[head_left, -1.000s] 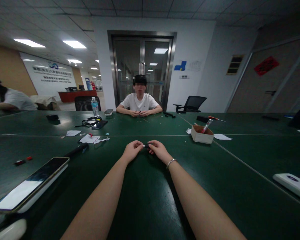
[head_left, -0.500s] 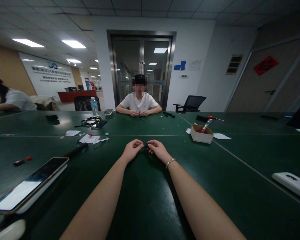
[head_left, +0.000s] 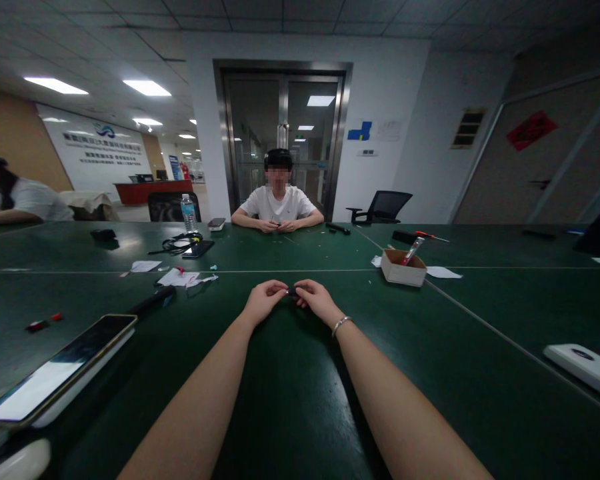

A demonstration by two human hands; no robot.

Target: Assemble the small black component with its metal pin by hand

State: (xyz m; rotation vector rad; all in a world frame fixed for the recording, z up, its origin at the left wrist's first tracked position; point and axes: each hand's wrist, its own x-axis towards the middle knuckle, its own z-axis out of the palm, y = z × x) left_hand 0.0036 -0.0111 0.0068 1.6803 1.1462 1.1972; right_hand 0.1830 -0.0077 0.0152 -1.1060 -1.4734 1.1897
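Piece (head_left: 291, 291): dark, mid-frame
Long axis: roughly left-to-right; front too small to tell
Left hand (head_left: 264, 300): pinching its left end
Right hand (head_left: 320, 300): pinching its right end

1. From my end, I see a narrow, shiny, silvery bracelet (head_left: 341, 324) curving round the right wrist (head_left: 335, 315).
2. I see the left forearm (head_left: 205, 390) and right forearm (head_left: 393, 390) bare.
3. I see the left hand (head_left: 264, 299) and right hand (head_left: 321, 300) bare too.
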